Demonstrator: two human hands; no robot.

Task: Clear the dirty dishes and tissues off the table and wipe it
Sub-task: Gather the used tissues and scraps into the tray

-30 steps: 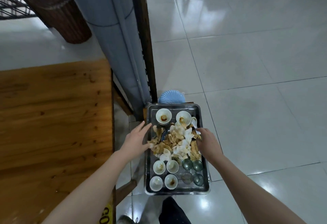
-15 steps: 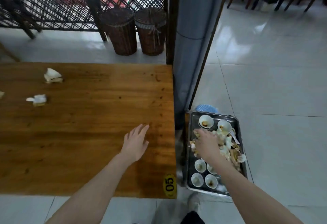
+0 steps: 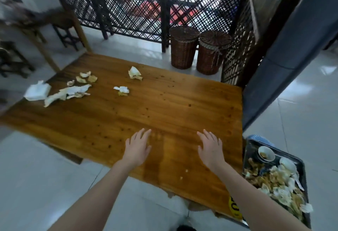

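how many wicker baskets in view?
2. Left basket and right basket stand side by side on the floor past the table's far edge, against the lattice screen. None apparently hidden.

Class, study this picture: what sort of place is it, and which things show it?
Probably a restaurant or eatery: a wooden table with a yellow number sticker, used tissues strewn on it, and a metal tray of dirty dishes beside it.

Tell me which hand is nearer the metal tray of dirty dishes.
Right. The right hand is over the table near its right edge, just left of the tray; the left hand is farther left.
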